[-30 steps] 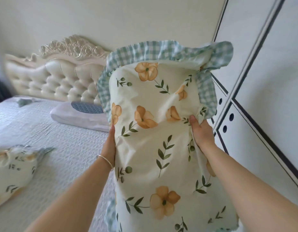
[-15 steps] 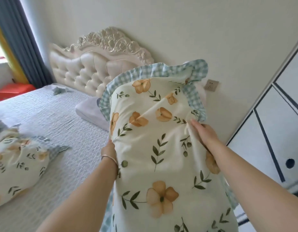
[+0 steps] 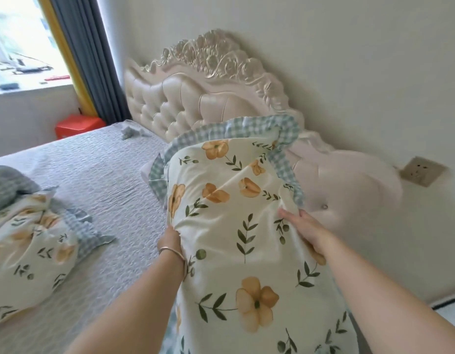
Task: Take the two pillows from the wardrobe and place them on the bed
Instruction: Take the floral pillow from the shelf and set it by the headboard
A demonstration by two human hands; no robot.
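I hold a cream pillow (image 3: 236, 226) printed with orange flowers and edged in blue gingham upright in front of me, over the right side of the bed (image 3: 101, 180). My left hand (image 3: 170, 238), with a bracelet at the wrist, grips its left edge. My right hand (image 3: 303, 228) pinches the fabric at its right edge. A second pillow (image 3: 29, 251) of the same print lies flat on the bed at the left. The wardrobe is out of view.
A tufted cream headboard (image 3: 195, 98) stands against the wall behind the held pillow. A grey curtain (image 3: 93, 60), a window and a red box (image 3: 78, 125) are at the far left. A wall socket (image 3: 423, 171) is at the right.
The view has swung left, away from the wardrobe and toward the headboard. The held pillow has moved with both hands toward the head of the bed.
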